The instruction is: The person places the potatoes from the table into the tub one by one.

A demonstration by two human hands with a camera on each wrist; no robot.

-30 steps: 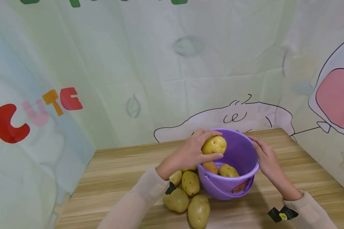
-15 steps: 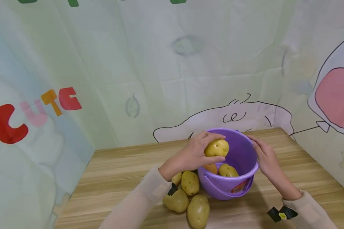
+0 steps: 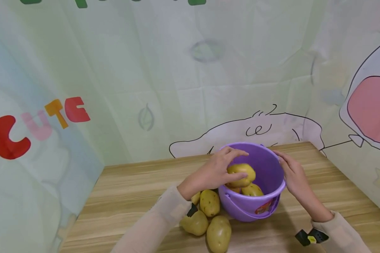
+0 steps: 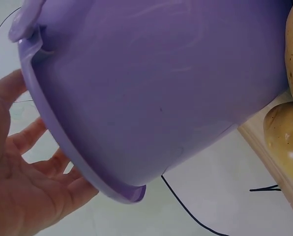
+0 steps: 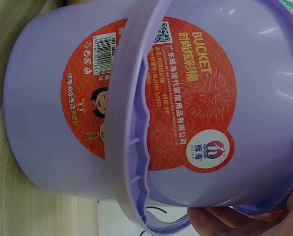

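Observation:
A yellow potato (image 3: 247, 172) is inside the purple bucket (image 3: 250, 207), above another potato (image 3: 252, 190) and a mostly hidden orange item. Over the bucket's left rim reaches the left hand (image 3: 212, 171), its fingers spread and its thumb in front of the upper potato. In the left wrist view the left hand (image 4: 33, 182) has parted fingers beside the bucket's rim (image 4: 63, 137). The right hand (image 3: 297, 175) holds the bucket's right rim; the right wrist view shows the fingers (image 5: 230, 221) near the rim, beside the bucket's handle (image 5: 124, 118).
Several potatoes (image 3: 219, 233) lie on the wooden table (image 3: 123, 196), left of the bucket and in front of it, some partly behind the left forearm. A printed cloth (image 3: 164, 70) hangs behind the table and along both sides.
The potato that the left hand held has dropped lower into the bucket, out from between its fingers. The left hand has opened and moved slightly right. The right hand and bucket have barely moved.

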